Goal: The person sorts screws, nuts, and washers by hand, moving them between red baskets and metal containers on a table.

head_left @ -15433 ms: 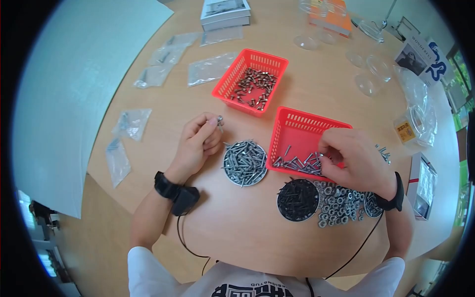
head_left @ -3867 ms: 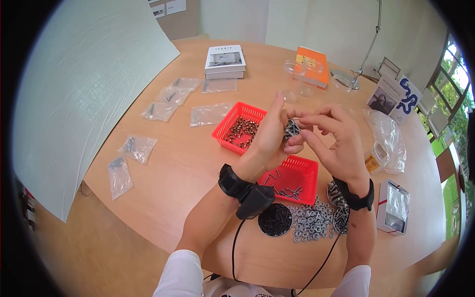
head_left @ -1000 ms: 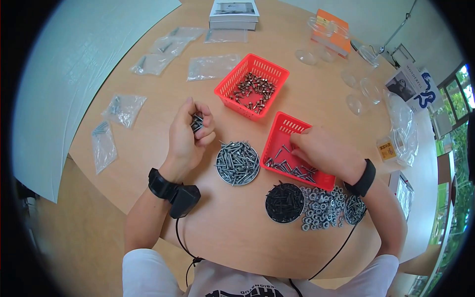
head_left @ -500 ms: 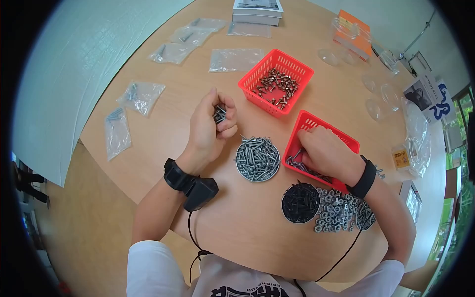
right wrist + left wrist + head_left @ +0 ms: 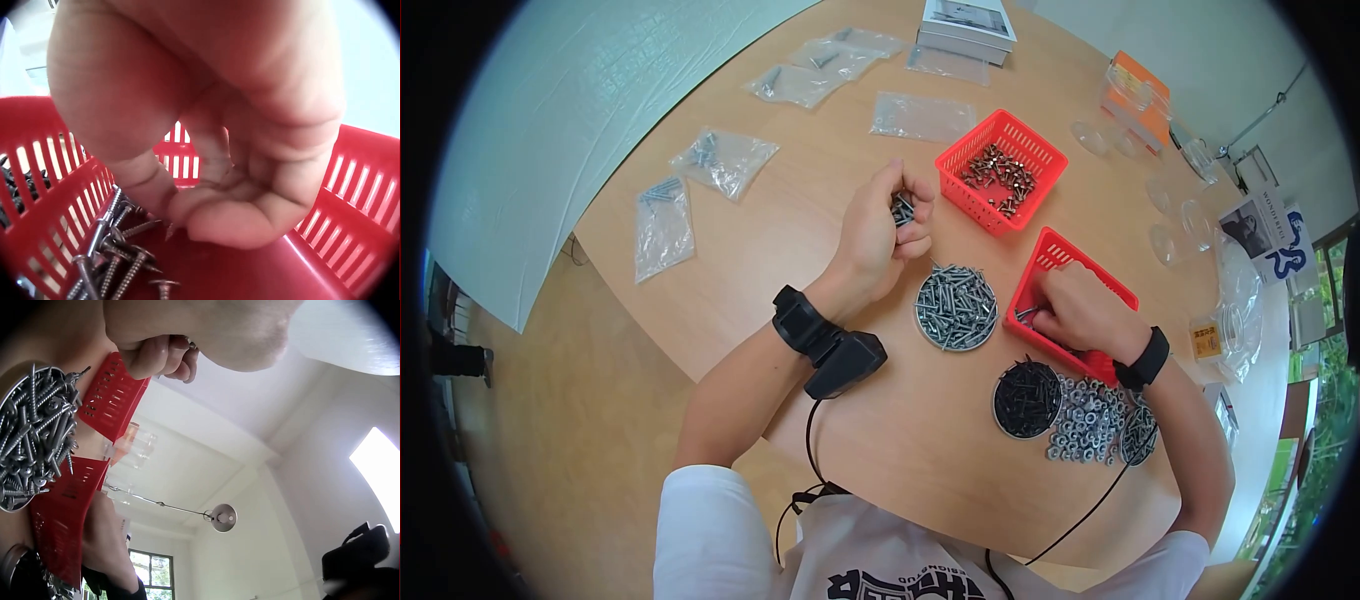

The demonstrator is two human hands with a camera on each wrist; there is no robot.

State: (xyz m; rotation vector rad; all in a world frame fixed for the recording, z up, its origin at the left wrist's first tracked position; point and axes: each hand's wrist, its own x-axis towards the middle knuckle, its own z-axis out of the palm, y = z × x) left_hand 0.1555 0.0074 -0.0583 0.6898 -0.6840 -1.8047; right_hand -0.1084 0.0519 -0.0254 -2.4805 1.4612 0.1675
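In the head view the left hand (image 5: 880,230) is raised beside the upper red basket, its fingers curled round a bunch of screws (image 5: 902,209). The right hand (image 5: 1085,305) reaches down into the lower red basket (image 5: 1040,262). Seen from the right wrist, the thumb and fingers of that hand (image 5: 206,137) meet low over the basket floor (image 5: 225,272), and a screw tip (image 5: 170,232) pokes out at the pinch. Loose silver screws (image 5: 115,262) lie in the basket corner beside them. The screws in the left palm are mostly hidden in the left wrist view.
A round dish of silver screws (image 5: 956,308) lies between the hands. Near the lower basket are a dish of black screws (image 5: 1027,399), loose nuts (image 5: 1088,420) and another small dish (image 5: 1138,436). The upper red basket (image 5: 1000,208) holds brownish screws. Plastic bags (image 5: 665,228) lie left.
Since the oldest frame, the left hand's bunch of screws has grown. The hands, together above the baskets a few seconds ago, are apart again, and the right hand has gone back into the lower basket.
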